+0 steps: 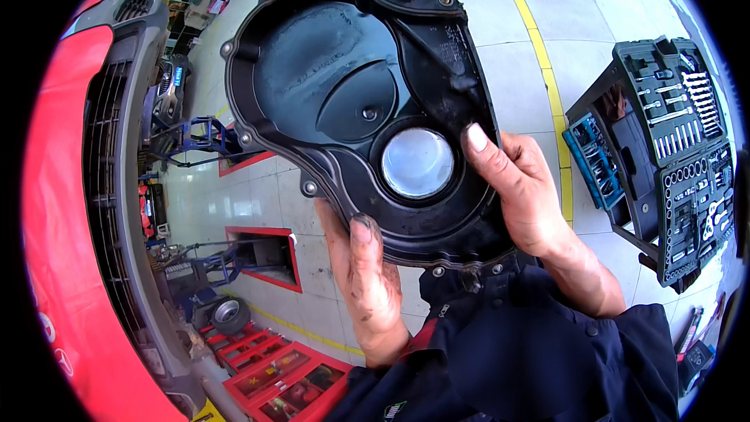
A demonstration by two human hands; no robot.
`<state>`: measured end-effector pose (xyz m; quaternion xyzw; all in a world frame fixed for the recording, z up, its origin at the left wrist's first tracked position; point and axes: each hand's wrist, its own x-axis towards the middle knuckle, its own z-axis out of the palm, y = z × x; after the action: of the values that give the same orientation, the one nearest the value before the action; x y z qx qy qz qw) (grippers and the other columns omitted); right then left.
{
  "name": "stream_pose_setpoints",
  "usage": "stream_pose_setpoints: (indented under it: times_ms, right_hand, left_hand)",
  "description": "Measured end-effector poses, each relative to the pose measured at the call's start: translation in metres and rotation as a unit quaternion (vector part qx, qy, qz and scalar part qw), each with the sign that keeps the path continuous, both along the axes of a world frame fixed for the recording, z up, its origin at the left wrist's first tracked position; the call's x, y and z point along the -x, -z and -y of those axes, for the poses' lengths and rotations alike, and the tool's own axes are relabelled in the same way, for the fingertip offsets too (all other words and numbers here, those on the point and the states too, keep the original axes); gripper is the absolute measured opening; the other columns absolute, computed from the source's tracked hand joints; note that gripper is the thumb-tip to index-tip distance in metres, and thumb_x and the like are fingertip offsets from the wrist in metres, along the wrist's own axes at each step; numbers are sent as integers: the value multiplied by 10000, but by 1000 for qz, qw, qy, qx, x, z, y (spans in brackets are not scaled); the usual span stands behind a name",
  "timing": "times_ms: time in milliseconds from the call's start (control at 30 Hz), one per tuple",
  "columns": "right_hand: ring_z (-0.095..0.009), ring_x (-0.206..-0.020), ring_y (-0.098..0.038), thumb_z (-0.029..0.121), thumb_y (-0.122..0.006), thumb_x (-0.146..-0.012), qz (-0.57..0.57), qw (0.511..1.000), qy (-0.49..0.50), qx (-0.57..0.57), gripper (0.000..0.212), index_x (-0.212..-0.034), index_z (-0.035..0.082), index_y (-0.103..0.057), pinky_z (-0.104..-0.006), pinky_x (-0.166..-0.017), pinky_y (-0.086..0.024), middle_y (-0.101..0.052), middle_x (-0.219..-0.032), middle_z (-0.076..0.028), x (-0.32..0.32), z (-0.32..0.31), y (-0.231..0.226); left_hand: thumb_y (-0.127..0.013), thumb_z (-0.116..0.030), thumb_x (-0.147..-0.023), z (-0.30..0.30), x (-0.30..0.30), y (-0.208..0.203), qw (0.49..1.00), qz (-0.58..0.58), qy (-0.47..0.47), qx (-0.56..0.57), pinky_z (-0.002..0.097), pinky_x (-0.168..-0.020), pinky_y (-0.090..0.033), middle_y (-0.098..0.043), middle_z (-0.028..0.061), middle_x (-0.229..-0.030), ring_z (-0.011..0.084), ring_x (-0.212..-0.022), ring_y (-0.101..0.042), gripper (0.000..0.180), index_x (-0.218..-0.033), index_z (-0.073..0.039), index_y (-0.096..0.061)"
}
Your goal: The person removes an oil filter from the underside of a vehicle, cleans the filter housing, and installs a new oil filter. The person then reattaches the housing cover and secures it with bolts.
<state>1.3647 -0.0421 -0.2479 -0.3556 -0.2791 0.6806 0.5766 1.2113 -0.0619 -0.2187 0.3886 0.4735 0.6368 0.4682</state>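
Note:
Held up in front of me is a black engine timing cover (312, 70), its hollow inner side toward me. Bolt bushings line its rim, and a round hole low in the middle lets the pale floor show through. My left hand (363, 289) grips the lower left edge, thumb on the rim and fingers mostly hidden behind. My right hand (523, 187) clasps the right edge, its thumb pressing on the inner face beside the hole. Dark grime marks both hands.
On the left stands a vehicle front with a dark grille (109, 133) and a red cover (66, 211). An opened tool case (691, 148) with sockets and wrenches rests on a cart at right. Red-framed floor pits (297, 266), red cabinets (285, 379) and a wheel (228, 312) lie lower left.

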Motion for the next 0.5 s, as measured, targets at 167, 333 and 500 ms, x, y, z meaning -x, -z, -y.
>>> stream_pose_setpoints:
  times_ms: [167, 333, 500]
  right_hand:
    - [-57, -789, -608, 384, -585, -1024, -2, 999, -34, 13, 454, -1007, -61, -670, -232, -705, -510, -705, -863, -34, -8, 1, -7]
    - [-87, -814, -640, 336, -648, -992, 46, 999, -15, 17, 414, -1038, -75, -668, -264, -741, -534, -720, -910, -63, -6, 1, -11]
    - [-103, -796, -644, 367, -639, -992, -38, 995, -54, 74, 486, -1012, -118, -660, -264, -715, -532, -714, -885, -92, -12, 4, -11]
  left_hand:
    - [-491, -256, -994, 6, 17, -7, 985, 17, 167, 31, 421, -1091, -445, -540, 198, -1406, 284, -1278, -554, 520, -1398, 70, -463]
    - [-499, -276, -964, 1, 4, -14, 981, -66, 182, -3, 418, -1098, -429, -541, 200, -1399, 290, -1278, -550, 563, -1405, 71, -453]
    - [-626, -288, -849, 4, 11, -13, 983, -28, 175, 36, 370, -1115, -351, -508, 162, -1418, 263, -1292, -506, 767, -1471, 68, -352]
